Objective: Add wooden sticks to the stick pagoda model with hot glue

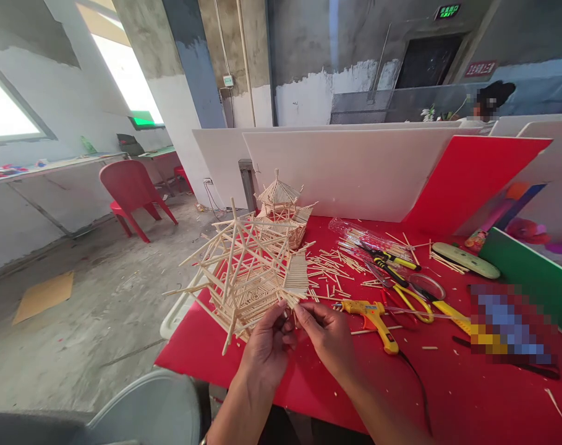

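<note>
Stick roof frame [243,278] is held tilted over the near left edge of the worktop [447,395]. Its lower rim is pinched by left hand [268,347] and right hand [329,337]. Judged light, with brittle glued joints; best gripped at the thicker ribs.

The stick frame [243,278] is pale tan, the table [447,395] red, the glue gun [376,316] yellow, perhaps orange-triggered.

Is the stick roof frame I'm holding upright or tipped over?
Tipped: the stick roof frame is turned on edge, pinched by left hand and right hand.
</note>
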Action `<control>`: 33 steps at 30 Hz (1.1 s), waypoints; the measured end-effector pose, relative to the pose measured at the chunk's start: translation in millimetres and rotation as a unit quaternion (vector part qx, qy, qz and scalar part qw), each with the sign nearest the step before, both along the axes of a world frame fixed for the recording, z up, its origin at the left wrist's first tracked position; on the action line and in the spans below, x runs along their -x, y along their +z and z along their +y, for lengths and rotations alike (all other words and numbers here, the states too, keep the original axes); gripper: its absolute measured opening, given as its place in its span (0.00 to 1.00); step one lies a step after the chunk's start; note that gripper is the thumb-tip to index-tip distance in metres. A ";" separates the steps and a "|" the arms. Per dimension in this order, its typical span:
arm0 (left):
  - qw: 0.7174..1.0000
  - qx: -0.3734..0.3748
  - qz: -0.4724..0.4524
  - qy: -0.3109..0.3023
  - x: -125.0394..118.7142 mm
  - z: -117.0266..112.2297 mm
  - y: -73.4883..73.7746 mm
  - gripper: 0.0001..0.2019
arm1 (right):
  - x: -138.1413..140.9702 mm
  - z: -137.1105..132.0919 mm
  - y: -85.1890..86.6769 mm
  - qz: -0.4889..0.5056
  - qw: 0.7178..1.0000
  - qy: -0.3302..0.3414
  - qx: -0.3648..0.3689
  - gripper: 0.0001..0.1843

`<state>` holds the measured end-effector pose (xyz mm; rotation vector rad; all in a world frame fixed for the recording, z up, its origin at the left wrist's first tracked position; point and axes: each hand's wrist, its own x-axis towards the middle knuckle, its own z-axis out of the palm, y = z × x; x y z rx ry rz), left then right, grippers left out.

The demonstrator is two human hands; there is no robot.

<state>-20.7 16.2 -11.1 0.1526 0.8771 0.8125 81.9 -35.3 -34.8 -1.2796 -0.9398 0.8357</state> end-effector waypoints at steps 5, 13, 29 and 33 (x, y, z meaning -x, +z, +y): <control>1.000 0.007 0.003 0.001 -0.2 0.6 0.2 0.04 | 0.8 0.8 -2.6 -0.008 1.000 0.002 -0.007 0.16; 1.000 0.009 0.004 0.002 -0.3 1.5 -0.7 0.04 | -1.3 -0.8 0.1 -0.020 1.000 -0.001 -0.005 0.14; 1.000 -0.001 -0.002 -0.003 -0.4 2.5 -0.2 0.03 | -2.0 -0.8 2.6 -0.005 1.000 0.003 -0.005 0.13; 1.000 -0.002 0.001 -0.001 -0.5 1.5 0.8 0.03 | -2.2 -1.0 -0.2 -0.001 1.000 0.010 -0.006 0.14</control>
